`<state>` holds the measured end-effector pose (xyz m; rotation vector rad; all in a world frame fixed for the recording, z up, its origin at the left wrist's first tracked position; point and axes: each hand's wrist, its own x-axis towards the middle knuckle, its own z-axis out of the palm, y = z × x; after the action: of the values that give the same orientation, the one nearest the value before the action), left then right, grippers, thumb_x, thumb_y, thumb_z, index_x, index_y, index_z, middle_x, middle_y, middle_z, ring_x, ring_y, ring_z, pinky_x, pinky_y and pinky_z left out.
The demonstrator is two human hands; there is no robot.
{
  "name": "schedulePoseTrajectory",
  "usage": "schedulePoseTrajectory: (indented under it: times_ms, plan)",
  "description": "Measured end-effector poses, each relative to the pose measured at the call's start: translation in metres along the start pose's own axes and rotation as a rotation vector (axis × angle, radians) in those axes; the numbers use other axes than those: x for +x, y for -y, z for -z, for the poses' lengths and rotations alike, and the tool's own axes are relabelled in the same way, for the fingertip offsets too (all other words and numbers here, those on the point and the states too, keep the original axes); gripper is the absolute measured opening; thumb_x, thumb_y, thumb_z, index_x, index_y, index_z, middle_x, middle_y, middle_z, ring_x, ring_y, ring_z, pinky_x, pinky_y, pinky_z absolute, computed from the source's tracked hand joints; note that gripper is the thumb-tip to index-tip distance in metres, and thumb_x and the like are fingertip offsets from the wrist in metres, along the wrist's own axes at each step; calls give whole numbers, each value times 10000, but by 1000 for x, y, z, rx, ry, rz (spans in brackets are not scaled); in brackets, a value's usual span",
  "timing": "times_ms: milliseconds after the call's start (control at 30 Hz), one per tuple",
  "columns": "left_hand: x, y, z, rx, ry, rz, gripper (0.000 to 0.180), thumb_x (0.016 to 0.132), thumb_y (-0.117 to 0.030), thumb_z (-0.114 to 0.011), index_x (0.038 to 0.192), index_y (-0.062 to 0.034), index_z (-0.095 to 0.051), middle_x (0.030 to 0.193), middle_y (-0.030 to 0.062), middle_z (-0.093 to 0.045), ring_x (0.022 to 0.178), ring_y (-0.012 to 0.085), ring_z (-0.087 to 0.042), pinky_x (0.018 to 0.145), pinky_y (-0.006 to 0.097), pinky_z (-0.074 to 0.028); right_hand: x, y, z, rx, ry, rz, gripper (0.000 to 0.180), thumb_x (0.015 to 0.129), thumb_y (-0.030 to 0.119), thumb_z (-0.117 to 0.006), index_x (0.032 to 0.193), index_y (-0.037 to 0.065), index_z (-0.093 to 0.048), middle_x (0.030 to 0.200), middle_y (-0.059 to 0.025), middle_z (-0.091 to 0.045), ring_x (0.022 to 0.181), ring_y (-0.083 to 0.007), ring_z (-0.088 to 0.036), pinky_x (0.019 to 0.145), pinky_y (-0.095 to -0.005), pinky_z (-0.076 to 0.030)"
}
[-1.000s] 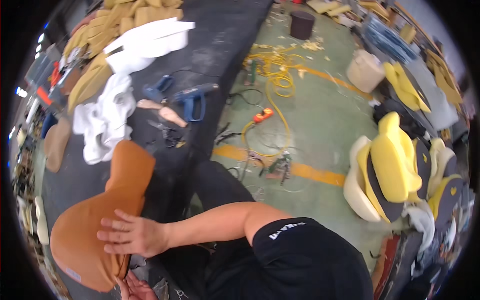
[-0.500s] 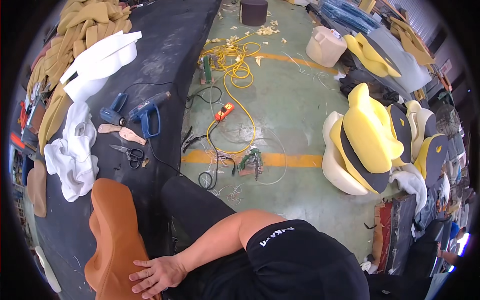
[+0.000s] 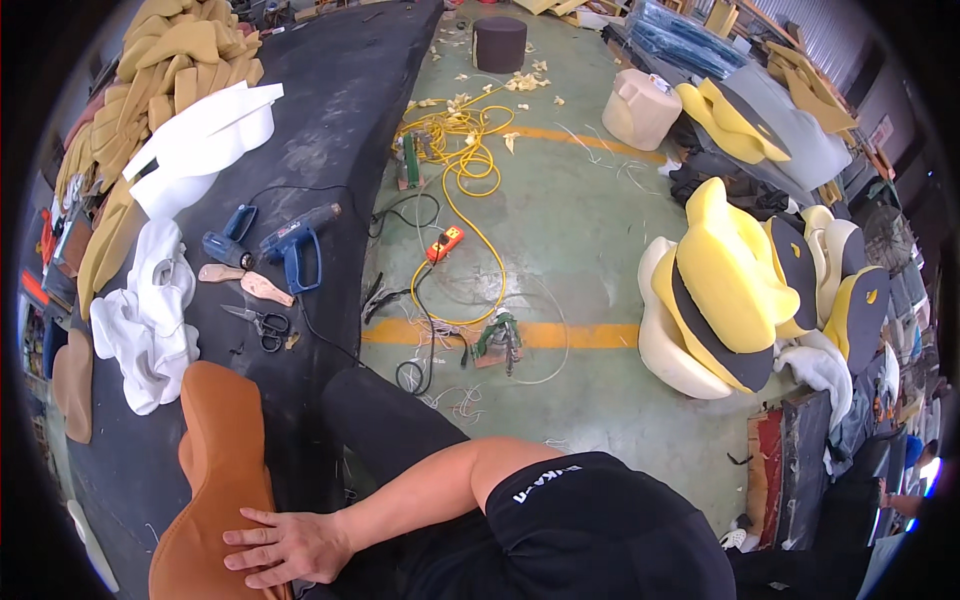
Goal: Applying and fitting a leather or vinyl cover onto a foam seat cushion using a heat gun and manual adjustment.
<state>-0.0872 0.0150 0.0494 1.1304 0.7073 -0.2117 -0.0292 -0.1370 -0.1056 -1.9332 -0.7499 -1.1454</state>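
My left hand (image 3: 285, 545) lies flat, fingers spread, on the near end of a brown leather-covered cushion (image 3: 215, 450). The cushion rests on the long black worktable (image 3: 330, 130) at the lower left. My forearm reaches to it from a black sleeve at the lower middle. Beyond the cushion lie black-handled scissors (image 3: 258, 322), two small tan pieces (image 3: 245, 282) and two blue power tools (image 3: 292, 245). My right hand is out of view.
White fabric (image 3: 145, 320), white foam (image 3: 200, 140) and tan covers (image 3: 175, 70) are piled along the table's left side. On the green floor lie a yellow hose (image 3: 460, 140), cables, an orange power strip (image 3: 445, 243) and yellow-and-black foam seat shells (image 3: 740, 290).
The view has swung right and down, so more floor shows. My left hand has stayed on the brown cushion and now rests nearer its close end.
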Motion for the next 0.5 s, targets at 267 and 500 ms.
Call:
schedulePoseTrajectory:
  times_ms: [267, 500]
  plan:
    - [62, -3, 71, 8, 448, 98, 459, 1072, -365, -621, 1440, -92, -623, 1401, 65, -687, 1130, 172, -691, 770, 300, -559, 3, -4, 25, 3, 96, -35, 679, 867, 78, -626, 1530, 170, -512, 1734, -131, -300, 1610, -438, -218, 1195, -758, -233]
    - [94, 7, 114, -83, 825, 136, 424, 1056, -312, -644, 1420, -93, -645, 1309, 66, -739, 1181, 215, -675, 968, 355, -533, -10, 4, 19, 28, 141, -27, 761, 884, 11, -580, 1604, 213, -437, 1754, -102, -266, 1616, -422, -213, 1200, -754, -234]
